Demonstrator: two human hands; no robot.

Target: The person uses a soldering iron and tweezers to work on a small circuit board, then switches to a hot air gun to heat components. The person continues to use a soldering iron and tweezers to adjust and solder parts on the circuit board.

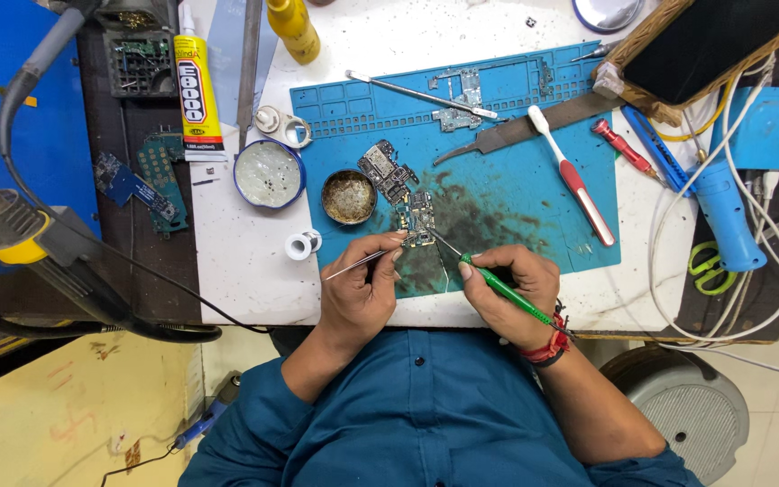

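brass tin (348,197): crusty flux; blue-rim tin (269,173): pale paste.

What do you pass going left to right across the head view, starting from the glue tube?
Glue tube → round blue-rimmed tin → brass dish → circuit board → toothbrush → red screwdriver → blue tool.
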